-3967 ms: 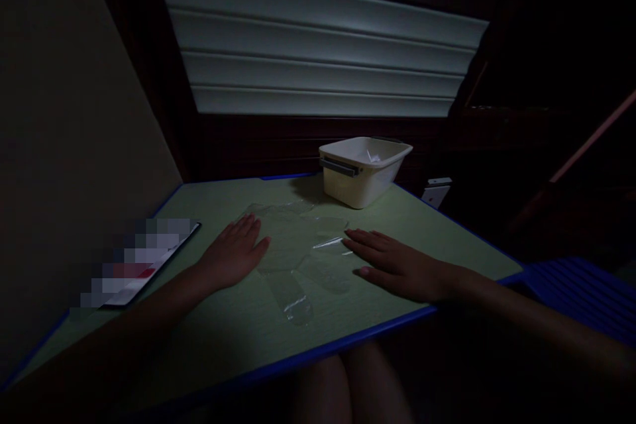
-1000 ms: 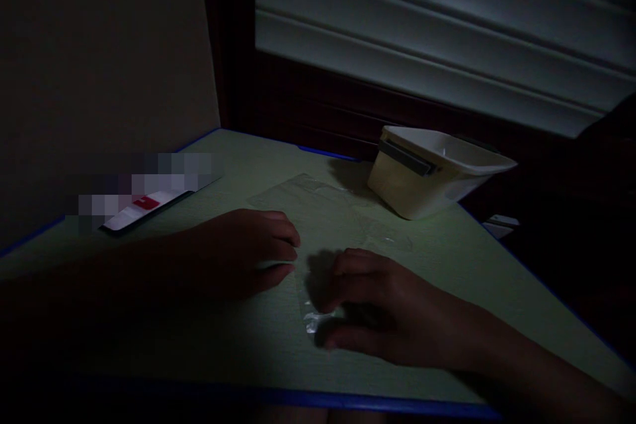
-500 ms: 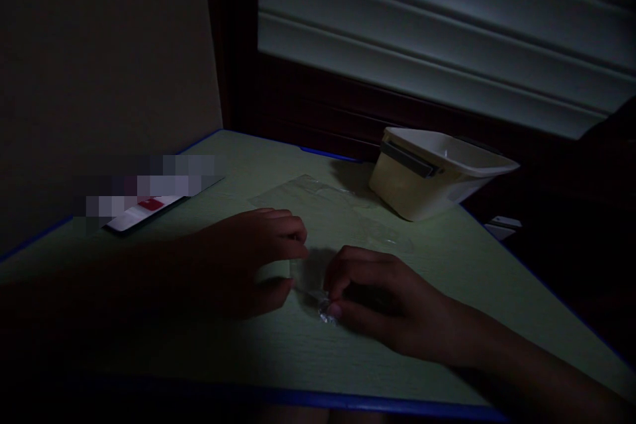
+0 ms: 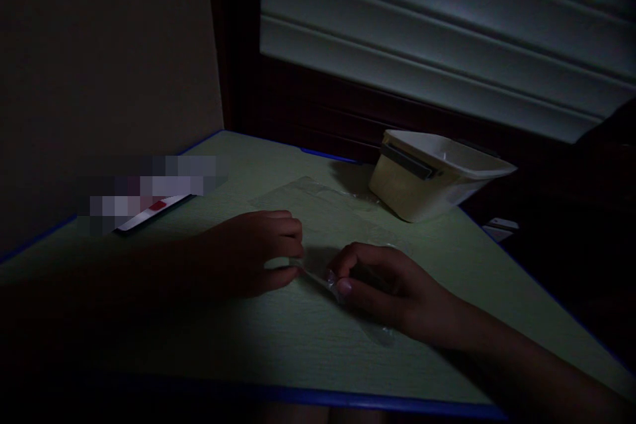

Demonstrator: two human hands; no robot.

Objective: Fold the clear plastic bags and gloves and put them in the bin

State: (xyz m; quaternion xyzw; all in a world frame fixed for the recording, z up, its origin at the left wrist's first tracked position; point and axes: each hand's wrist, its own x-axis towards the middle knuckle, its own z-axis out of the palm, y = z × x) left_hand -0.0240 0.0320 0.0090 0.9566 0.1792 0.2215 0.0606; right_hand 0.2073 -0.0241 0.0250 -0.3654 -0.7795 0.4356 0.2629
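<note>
A clear plastic sheet or bag (image 4: 318,202) lies on the pale green table, its outline faint in the dim light. My right hand (image 4: 382,285) pinches a crumpled edge of it between thumb and fingers, and some of the film spreads beneath that hand. To the left, my left hand (image 4: 263,248) has its thumb and fingertips closed on another part of the same edge. A short stretch of plastic is taut between the two hands, slightly above the table.
Behind my right hand a cream tub (image 4: 407,185) with dark handles stands near the table's (image 4: 199,358) back right edge. At the left lies a flat white and red item (image 4: 149,212), partly blurred out. A small white object (image 4: 501,226) shows beyond the right edge.
My left thumb has moved up and closed against its fingers on the plastic. My right hand has lifted the crumpled edge slightly, and film now shows below it.
</note>
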